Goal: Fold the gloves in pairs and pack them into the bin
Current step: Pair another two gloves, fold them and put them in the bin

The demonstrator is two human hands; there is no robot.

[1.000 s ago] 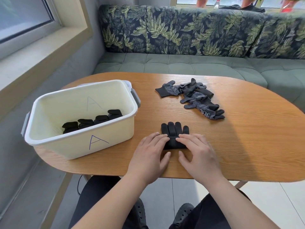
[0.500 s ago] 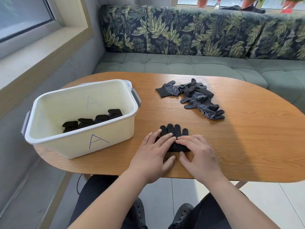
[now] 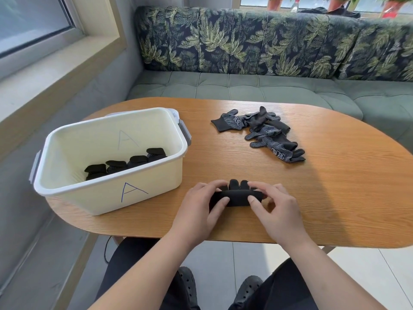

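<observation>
A black glove pair lies near the table's front edge, its cuff end rolled up toward the fingertips. My left hand grips the roll's left end, fingers curled over it and thumb underneath. My right hand grips the right end the same way. The cream bin, marked with a blue "A", stands to the left and holds several folded black glove pairs. A loose pile of black dotted gloves lies further back on the table.
The oval wooden table has bare surface on the right. A green cushioned bench with leaf-print backrest runs behind it. A window sill is on the left. My knees and dark shoes show below the table's edge.
The gloves lay flat under my flat fingers before. Now both hands have lifted the cuff end and rolled it forward over the glove fingers, so only the fingertips show.
</observation>
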